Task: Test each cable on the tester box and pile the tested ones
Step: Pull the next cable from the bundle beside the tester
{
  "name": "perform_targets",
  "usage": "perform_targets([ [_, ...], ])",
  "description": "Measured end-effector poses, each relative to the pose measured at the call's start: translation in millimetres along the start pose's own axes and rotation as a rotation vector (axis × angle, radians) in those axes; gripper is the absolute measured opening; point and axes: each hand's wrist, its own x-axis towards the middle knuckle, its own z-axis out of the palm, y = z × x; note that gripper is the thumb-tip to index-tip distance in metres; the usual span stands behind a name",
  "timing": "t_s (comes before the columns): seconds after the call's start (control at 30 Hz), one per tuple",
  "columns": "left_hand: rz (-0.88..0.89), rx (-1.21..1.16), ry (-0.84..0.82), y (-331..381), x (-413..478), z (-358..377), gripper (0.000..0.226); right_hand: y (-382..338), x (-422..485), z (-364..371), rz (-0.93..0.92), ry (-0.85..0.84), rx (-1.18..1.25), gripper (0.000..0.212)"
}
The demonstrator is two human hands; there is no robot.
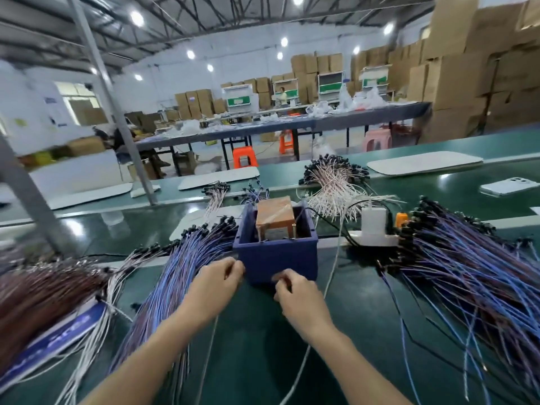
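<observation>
The tester box (277, 260) is a blue open tub on the green bench, with a brown taped block (274, 217) and two metal posts inside it. My left hand (217, 276) is at the tub's front left corner and my right hand (295, 292) at its front face. Both have curled fingers that pinch a thin cable (211, 343), which trails down under my left wrist; its ends are hidden in my fingers. A fan of blue and purple cables (187, 273) lies to the left, and a larger heap of them (467, 276) to the right.
Brown cables (38, 296) lie at the far left over a blue-printed sheet. White cables (336, 185) are heaped behind the tub. A white power strip (375, 236) with a plugged adapter sits to its right. A phone (508, 187) and white trays rest farther back.
</observation>
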Motion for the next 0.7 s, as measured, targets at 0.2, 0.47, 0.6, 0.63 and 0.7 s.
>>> perform_targets([
  [0.2,-0.202,0.169,0.102,-51,44,-27,0.024,22,11,10,0.058,0.181,-0.007,0.017],
  [0.47,-0.338,0.39,0.108,-84,97,-30,0.031,31,28,3,-0.023,0.033,0.263,0.027],
  [0.6,-0.41,0.417,0.105,-90,110,-25,0.027,31,33,-10,0.037,0.03,0.589,0.034],
  [0.63,-0.429,0.435,0.097,-91,112,-24,0.027,32,35,-13,0.054,0.037,0.645,0.032],
  [0.7,-0.463,0.465,0.083,-91,115,-22,0.027,32,37,-16,0.07,0.039,0.702,0.029],
])
